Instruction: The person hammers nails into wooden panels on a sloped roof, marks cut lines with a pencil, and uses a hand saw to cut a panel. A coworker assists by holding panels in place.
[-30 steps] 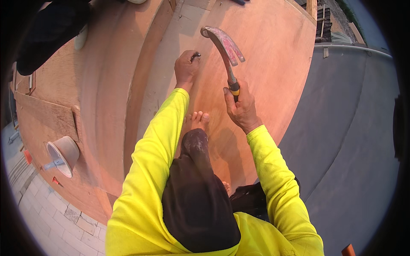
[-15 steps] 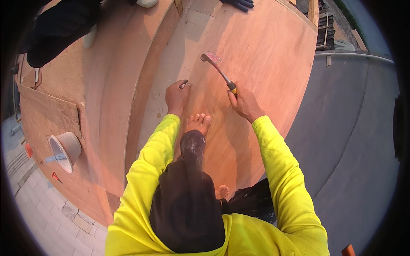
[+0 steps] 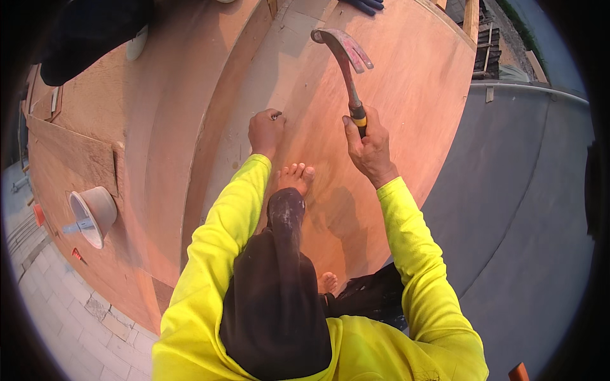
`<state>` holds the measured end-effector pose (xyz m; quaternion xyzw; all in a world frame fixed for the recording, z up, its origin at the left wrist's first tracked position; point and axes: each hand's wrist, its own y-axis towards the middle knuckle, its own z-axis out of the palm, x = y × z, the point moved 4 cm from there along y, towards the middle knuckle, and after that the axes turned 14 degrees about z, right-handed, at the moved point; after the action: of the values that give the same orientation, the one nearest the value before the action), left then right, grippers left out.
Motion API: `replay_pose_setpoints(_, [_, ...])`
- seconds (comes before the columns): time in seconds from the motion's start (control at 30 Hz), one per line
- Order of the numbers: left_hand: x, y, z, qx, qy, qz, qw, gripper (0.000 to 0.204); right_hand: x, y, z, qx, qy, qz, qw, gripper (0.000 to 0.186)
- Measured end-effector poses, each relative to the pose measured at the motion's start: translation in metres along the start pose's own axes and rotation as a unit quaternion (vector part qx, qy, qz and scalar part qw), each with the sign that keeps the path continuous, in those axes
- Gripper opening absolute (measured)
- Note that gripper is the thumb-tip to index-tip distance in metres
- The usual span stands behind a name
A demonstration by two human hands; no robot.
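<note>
My right hand (image 3: 372,147) is closed round the black and yellow grip of a claw hammer (image 3: 348,76). Its worn red head is raised above a reddish plywood sheet (image 3: 406,82), the claw pointing right. Left of it, my left hand (image 3: 265,134) is closed near the sheet's left edge. A small dark metal piece (image 3: 276,115) shows between thumb and fingers; its exact kind is too small to tell. My bare feet rest on the plywood, the front one (image 3: 295,178) just below my left hand.
A sunken pale strip (image 3: 254,95) runs along the plywood's left side. Further left, a white bucket (image 3: 101,213) lies tipped on more plywood (image 3: 152,159). A co-worker's dark-clothed leg (image 3: 95,38) and dark glove (image 3: 365,6) are at the top. A grey surface (image 3: 508,190) lies right.
My right hand has lifted the hammer, its head rising away from the plywood and turning. The left hand has shifted slightly, still closed on the small piece.
</note>
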<state>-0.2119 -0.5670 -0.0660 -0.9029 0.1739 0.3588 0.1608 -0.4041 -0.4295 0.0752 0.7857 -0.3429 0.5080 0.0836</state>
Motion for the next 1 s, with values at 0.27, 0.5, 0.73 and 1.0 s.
replay_pose_setpoints(0.27, [-0.005, 0.016, 0.002, 0.001, 0.006, 0.029, 1.0, 0.025, -0.067, 0.025, 0.002, 0.051, -0.187, 0.014, 0.981, 0.02])
replay_pose_setpoints(0.5, [-0.011, 0.004, 0.008, 0.021, 0.0, 0.0, 1.0, 0.025, -0.079, 0.001, 0.011, 0.034, -0.05, -0.039, 0.997, 0.018])
replay_pose_setpoints(0.73, [-0.004, 0.001, 0.002, 0.014, -0.004, -0.006, 1.0, 0.028, -0.019, 0.0, 0.009, 0.003, 0.088, -0.078, 0.993, 0.018])
replay_pose_setpoints(1.0, [-0.003, 0.003, -0.001, 0.023, 0.018, -0.002, 1.0, 0.029, -0.018, 0.008, 0.0, 0.063, -0.09, 0.015, 0.994, 0.012])
